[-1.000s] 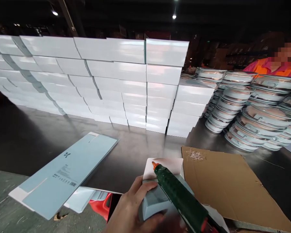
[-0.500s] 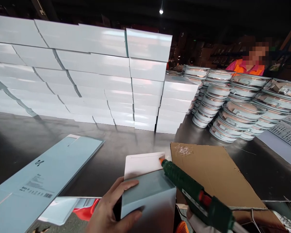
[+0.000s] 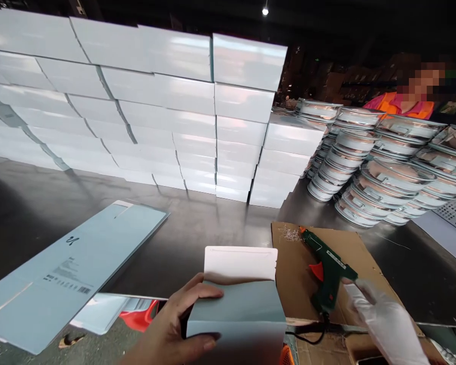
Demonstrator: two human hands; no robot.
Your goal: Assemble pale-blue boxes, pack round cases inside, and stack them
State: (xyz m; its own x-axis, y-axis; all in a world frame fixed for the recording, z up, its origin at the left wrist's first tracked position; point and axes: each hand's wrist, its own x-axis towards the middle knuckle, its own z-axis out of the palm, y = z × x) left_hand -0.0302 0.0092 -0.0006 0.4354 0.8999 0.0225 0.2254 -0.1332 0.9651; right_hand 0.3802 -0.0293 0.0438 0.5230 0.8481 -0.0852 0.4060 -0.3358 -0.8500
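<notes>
Dim, dark surroundings with one small lamp (image 3: 265, 10) lie behind a metal bench (image 3: 190, 230), where white boxes (image 3: 175, 96) are stacked in a long wall. Right of them rise several stacks of round, clear-lidded containers (image 3: 359, 142), and beyond these is a person in an orange and pink top (image 3: 421, 105). Printed light-blue flat cartons (image 3: 99, 253) lie at the left, jutting over the near edge of the bench; something red (image 3: 140, 317) shows underneath.

Of the two hands, the left hand (image 3: 173, 322) is bare and closed around the left side of a blue-grey box (image 3: 239, 306), fingers on its upper face and thumb on the side facing the wearer. This box is at the near edge of the bench, its white flap (image 3: 240, 262) standing out at the far end.

Beside it, a green glue gun (image 3: 329, 263) lies on a brown cardboard sheet (image 3: 294, 284), its orange nozzle by a patch of whitish strands (image 3: 289, 233). The right hand (image 3: 367, 299), white-gloved and blurred, is at the gun's rear end; whether its fingers grip anything I cannot tell.
</notes>
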